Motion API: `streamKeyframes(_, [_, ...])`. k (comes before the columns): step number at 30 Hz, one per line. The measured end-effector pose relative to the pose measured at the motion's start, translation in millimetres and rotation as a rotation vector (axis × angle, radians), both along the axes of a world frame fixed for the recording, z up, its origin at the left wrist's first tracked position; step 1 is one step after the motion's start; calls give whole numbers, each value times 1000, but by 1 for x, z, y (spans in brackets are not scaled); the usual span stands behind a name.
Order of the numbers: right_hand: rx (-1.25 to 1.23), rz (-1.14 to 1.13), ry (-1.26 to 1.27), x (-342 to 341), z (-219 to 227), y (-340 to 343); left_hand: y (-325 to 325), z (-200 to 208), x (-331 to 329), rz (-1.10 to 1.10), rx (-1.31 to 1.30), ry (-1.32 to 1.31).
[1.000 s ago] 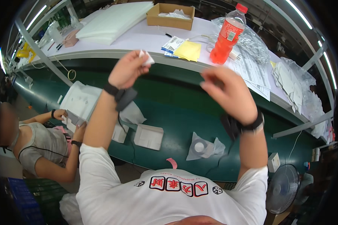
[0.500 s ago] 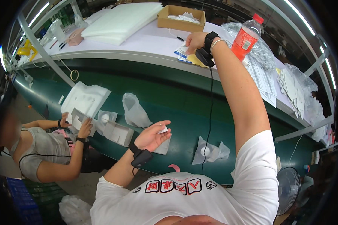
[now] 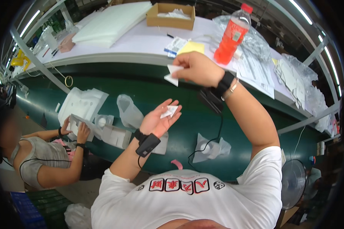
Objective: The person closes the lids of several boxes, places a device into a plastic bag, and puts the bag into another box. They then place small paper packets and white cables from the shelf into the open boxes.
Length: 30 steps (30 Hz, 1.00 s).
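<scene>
My left hand point(image 3: 159, 117) is palm up above the green belt, its fingers partly spread. A small white triangular paper piece point(image 3: 169, 111) with faint print rests across its palm and fingers. Farther up and to the right, my right hand point(image 3: 198, 68) pinches white paper pieces point(image 3: 172, 75) with pointed ends between thumb and fingers, in front of the shelf edge. Behind it on the white shelf lie a yellow paper point(image 3: 192, 47) and a blue-and-white card point(image 3: 176, 45). A brown open box point(image 3: 170, 21) farther back holds more white paper pieces.
A bottle of red drink point(image 3: 233, 36) stands near my right hand. On the green belt point(image 3: 172, 152) lie bagged white items point(image 3: 211, 149) and an open white box point(image 3: 116, 136). At left a co-worker point(image 3: 52, 158) handles a box. A black cable hangs from my right wrist.
My right hand has come back from the shelf toward me, now with white paper pieces in its pinch. My left hand has risen slightly, showing more of its paper piece.
</scene>
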State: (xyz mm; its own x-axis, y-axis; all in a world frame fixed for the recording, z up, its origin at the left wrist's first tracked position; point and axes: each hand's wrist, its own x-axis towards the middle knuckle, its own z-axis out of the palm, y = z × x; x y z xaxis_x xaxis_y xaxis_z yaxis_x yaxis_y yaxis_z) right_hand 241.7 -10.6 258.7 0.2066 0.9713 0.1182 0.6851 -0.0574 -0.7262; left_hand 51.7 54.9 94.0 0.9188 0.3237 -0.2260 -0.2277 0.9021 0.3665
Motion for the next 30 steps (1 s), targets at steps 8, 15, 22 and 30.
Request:
streamKeyframes(8, [-88, -53, 295, -29, -71, -83, -20, -5, 9, -217, -98, -131])
streamKeyframes(15, [-91, -47, 490, -53, -121, -121, -60, -41, 0, -259, -205, -150])
streamKeyframes(22, [-148, -39, 437, -80, -149, -139, -89, -71, -24, -211, -194, 1])
streamKeyframes(30, [-101, 37, 177, -90, -154, -136, -94, -76, -45, -176, -143, 37])
